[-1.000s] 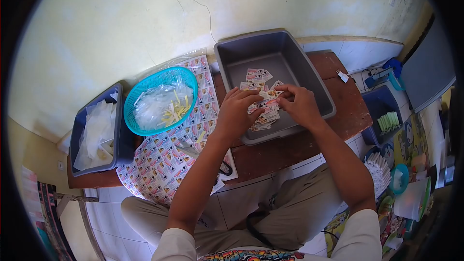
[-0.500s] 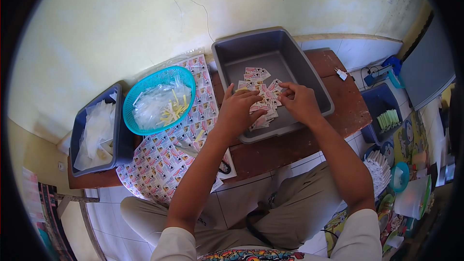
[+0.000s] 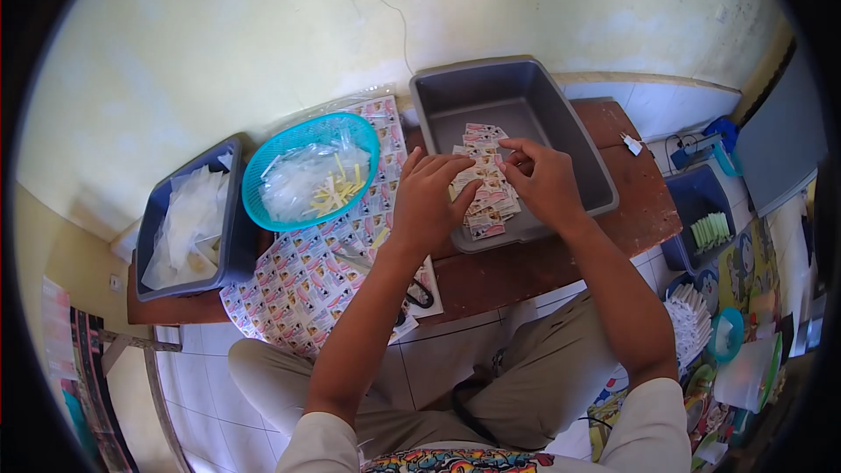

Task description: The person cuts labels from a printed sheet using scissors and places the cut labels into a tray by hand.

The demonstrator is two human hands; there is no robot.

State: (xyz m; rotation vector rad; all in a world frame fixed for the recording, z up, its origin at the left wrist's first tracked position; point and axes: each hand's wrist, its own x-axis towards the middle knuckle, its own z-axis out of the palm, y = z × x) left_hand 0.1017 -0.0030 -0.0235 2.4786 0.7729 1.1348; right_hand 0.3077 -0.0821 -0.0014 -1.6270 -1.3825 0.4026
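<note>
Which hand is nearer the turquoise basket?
Left. The left hand is right of the turquoise basket; the right hand is farther right, over the grey tub.

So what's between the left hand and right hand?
Overlapping printed slips, lying in the grey tub; visible in the head view.

No wording can be made out. Small printed labels [image 3: 493, 200] are seen inside the grey tub [image 3: 486, 105], and repeated print is borne by the sheet [image 3: 285, 285] left of the tub, its letters too small to be read.
</note>
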